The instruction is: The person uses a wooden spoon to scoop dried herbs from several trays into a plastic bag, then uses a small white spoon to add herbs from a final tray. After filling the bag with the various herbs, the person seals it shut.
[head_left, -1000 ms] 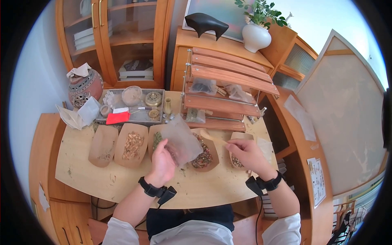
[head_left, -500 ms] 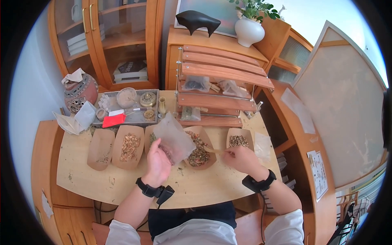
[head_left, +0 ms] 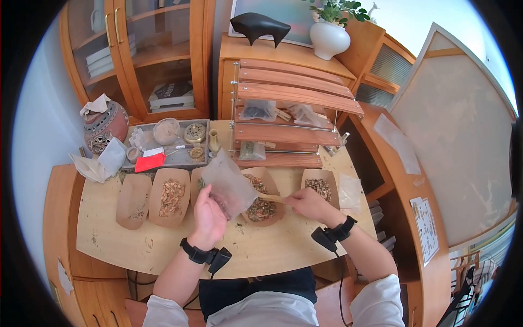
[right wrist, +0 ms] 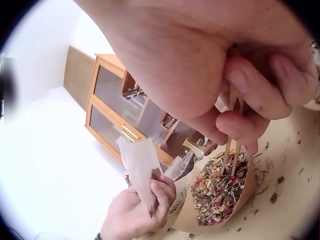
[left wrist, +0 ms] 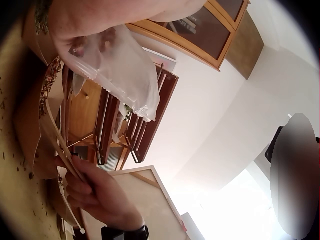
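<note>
My left hand (head_left: 210, 220) holds up a translucent pouch (head_left: 231, 182), tilted, with some dried bits low inside it; in the right wrist view the fingers curl against its lower edge. My right hand (head_left: 313, 207) pinches slim wooden tongs (head_left: 271, 198). Their two prongs reach into a mix of dried petals and herbs (right wrist: 217, 190), which fills a brown paper tray (head_left: 282, 217) in the middle of the table. The pouch hangs just left of this tray and overlaps part of it and the greener tray beside it in the head view.
Paper trays with wood-coloured chips (head_left: 171, 196), with a few scraps (head_left: 136, 214) and with small brown pieces (head_left: 318, 188) stand in the row. Behind are a grey tray of tools (head_left: 180, 163) and a slatted wooden rack (head_left: 283, 133). A clear bag (head_left: 350, 193) lies at right.
My right hand has moved left from the far-right tray, and the tongs now reach into the petal mix. The left hand still holds the pouch over nearly the same place.
</note>
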A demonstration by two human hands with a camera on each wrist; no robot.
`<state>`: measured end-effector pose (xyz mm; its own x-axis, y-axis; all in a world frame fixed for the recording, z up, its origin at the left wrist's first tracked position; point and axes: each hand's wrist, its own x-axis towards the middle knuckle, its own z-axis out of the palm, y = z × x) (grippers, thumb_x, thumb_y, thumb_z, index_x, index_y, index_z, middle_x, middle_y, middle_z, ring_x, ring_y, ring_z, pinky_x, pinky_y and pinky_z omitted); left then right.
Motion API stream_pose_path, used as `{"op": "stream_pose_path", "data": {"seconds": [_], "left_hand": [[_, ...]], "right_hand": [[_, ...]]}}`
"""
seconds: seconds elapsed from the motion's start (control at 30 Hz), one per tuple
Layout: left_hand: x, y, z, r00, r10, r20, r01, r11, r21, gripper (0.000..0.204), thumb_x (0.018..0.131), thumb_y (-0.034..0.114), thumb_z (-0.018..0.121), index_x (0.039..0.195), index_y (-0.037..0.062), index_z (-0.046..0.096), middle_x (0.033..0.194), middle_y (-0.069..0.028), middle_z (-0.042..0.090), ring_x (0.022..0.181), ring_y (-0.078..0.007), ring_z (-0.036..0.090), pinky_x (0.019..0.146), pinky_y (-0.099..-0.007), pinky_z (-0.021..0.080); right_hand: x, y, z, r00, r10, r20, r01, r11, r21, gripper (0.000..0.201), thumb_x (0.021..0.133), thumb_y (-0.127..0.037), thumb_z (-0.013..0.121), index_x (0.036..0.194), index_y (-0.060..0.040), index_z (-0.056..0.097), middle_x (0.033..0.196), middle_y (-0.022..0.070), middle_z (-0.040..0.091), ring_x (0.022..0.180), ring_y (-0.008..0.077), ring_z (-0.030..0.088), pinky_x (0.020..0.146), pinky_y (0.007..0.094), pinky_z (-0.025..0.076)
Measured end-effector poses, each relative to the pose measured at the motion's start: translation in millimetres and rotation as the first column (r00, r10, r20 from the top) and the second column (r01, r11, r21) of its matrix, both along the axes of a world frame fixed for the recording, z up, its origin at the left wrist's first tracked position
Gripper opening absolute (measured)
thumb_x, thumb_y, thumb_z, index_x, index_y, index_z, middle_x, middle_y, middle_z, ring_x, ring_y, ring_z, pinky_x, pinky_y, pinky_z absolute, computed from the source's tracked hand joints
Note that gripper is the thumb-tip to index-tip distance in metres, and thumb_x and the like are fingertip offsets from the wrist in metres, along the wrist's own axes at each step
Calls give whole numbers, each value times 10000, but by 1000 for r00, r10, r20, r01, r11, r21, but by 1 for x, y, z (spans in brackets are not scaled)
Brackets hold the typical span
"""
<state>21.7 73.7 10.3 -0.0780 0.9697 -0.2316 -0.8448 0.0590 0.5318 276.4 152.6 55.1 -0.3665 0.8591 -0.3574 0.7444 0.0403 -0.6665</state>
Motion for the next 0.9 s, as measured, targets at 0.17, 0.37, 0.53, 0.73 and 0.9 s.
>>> {"op": "stream_pose_path", "data": {"seconds": [0.17, 0.37, 0.53, 0.73, 0.9], "left_hand": [[0, -1, -1, 1000, 11, 0, -11, 1000, -14, 464, 1016, 356, 397, 1399, 95, 409, 1403, -59, 503, 1299, -230, 484, 1099, -422, 364], [-1, 0, -2, 1000, 1, 8, -1, 1000, 0, 471, 1017, 358, 398, 1408, 95, 401, 1415, -62, 491, 1311, -235, 471, 1105, -433, 354], [0, -1, 1, 1000, 21, 4, -21, 1000, -5, 488, 1017, 360, 405, 1420, 85, 388, 1423, -67, 485, 1318, -240, 465, 1112, -432, 345], [-2, 0, -5, 1000, 1, 12, -1, 1000, -16, 497, 1016, 359, 406, 1425, 76, 382, 1425, -74, 483, 1317, -243, 466, 1110, -431, 346], [-1, 1, -7, 1000, 3, -1, -3, 1000, -16, 480, 1004, 368, 444, 1380, 69, 433, 1337, -63, 540, 1248, -239, 515, 1056, -442, 408]], "right_hand": [[-11, -4, 0, 993, 72, 98, -88, 981, 172, 350, 893, -336, 605, 963, -17, 732, 810, 210, 696, 772, 369, 683, 725, 402, 536], [-22, -5, -11, 988, 47, 146, -78, 974, 212, 336, 904, -349, 589, 970, -58, 742, 810, 189, 699, 767, 376, 678, 721, 416, 539], [-15, -5, -27, 999, 49, -5, -47, 977, 206, 308, 913, -299, 590, 992, -41, 739, 779, 179, 690, 708, 320, 676, 685, 391, 533], [-5, -10, -1, 972, -63, -228, 72, 997, 31, 270, 929, -209, 598, 1014, 9, 731, 723, 66, 655, 637, 111, 577, 614, 277, 475], [7, -10, 27, 958, -88, -272, 96, 995, 17, 277, 946, -217, 587, 1039, -2, 735, 710, 7, 609, 615, 69, 502, 577, 246, 432]]}}
